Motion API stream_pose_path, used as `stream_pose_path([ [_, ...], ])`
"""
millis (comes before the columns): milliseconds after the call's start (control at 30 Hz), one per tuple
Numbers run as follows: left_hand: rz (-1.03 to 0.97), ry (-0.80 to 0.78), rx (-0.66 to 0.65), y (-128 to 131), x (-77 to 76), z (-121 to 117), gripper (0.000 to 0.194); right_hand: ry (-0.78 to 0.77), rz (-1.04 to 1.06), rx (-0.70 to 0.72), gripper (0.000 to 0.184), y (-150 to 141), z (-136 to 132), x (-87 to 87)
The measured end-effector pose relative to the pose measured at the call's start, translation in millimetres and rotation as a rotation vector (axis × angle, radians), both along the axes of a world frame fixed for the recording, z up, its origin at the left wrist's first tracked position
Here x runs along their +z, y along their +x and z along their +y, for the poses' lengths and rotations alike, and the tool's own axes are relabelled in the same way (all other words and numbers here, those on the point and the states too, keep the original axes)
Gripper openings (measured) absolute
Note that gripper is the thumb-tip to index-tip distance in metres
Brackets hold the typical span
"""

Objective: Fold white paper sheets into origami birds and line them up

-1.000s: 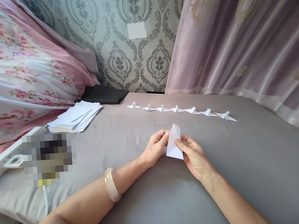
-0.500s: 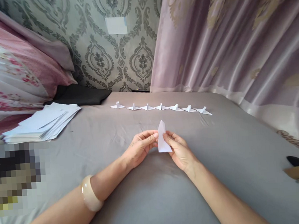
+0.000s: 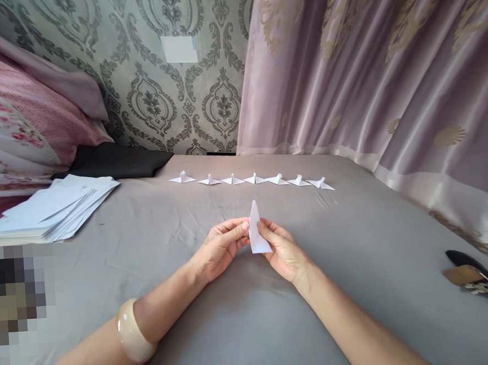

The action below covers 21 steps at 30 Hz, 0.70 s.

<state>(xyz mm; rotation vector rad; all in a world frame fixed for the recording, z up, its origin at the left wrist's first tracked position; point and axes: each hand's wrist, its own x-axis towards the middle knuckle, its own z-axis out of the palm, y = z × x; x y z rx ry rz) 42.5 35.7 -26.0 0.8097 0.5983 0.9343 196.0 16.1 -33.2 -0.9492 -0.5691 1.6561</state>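
Observation:
A narrow piece of folded white paper [image 3: 257, 234], pointed at the top and wider at its lower edge, is held upright above the grey sheet. My left hand [image 3: 225, 244] pinches its left edge between thumb and fingers. On the other side my right hand [image 3: 281, 246] grips it, thumb pressed on the front face and fingers behind, mostly hidden. Beyond both hands, several small folded white paper figures [image 3: 255, 178] stand in a row, each with flat pointed sides and a raised middle.
A stack of white paper sheets [image 3: 59, 207] lies at the left, with a black folded cloth [image 3: 118, 160] behind it. At the right edge are a brown item [image 3: 463, 275] and keys [image 3: 480, 288]. Pink curtains [image 3: 304, 79] hang behind. A pixelated patch covers the lower left.
The camera view has turned slightly right, so everything appears shifted left. Both hands keep their hold on the folded paper, which is tilted a little differently. The row of figures is unchanged.

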Motion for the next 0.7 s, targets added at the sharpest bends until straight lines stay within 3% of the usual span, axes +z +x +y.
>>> stream_pose_path([
  [267, 0.088, 0.012, 0.098, 2, -2.2, -1, 0.021, 0.032, -0.033, -0.025, 0.044, 1, 1, -3.5],
  [367, 0.170, 0.055, 0.151, 3, -4.4, -3, 0.023, 0.112, -0.212, -0.087, 0.048, 0, 1, -6.9],
  [467, 0.230, 0.089, 0.119, 3, -1.7, -5, 0.029, 0.201, -0.482, -0.140, 0.050, -1, 1, -10.3],
  [567, 0.303, 0.143, 0.088, 4, 4.0, -8, 0.032, 0.305, -0.789, -0.213, 0.041, -2, -1, -9.7],
  [700, 0.373, 0.244, 0.100, 4, 7.3, -11, 0.036, 0.371, -0.819, -0.025, 0.041, -4, -9, 2.1],
])
